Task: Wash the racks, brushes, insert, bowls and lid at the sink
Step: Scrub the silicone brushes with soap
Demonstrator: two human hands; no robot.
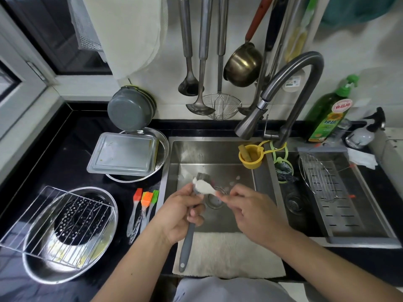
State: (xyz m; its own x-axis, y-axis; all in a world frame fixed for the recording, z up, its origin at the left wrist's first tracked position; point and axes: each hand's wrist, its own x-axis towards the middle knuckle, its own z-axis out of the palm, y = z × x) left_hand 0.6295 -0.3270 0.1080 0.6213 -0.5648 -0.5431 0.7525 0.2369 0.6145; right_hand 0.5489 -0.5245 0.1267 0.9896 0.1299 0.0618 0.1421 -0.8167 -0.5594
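Over the steel sink, the left hand is gripping a long grey-handled brush; the right hand fingers are pinching a small white spoon.

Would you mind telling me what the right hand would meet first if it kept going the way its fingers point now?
Most likely the white foamy pad on the grey brush that the left hand grips. The right hand points left toward it, fingertips almost at its near end; depth is hard to judge.

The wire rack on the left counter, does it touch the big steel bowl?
Touching. The head view shows the wire rack lying across the steel bowl, resting on its rim.
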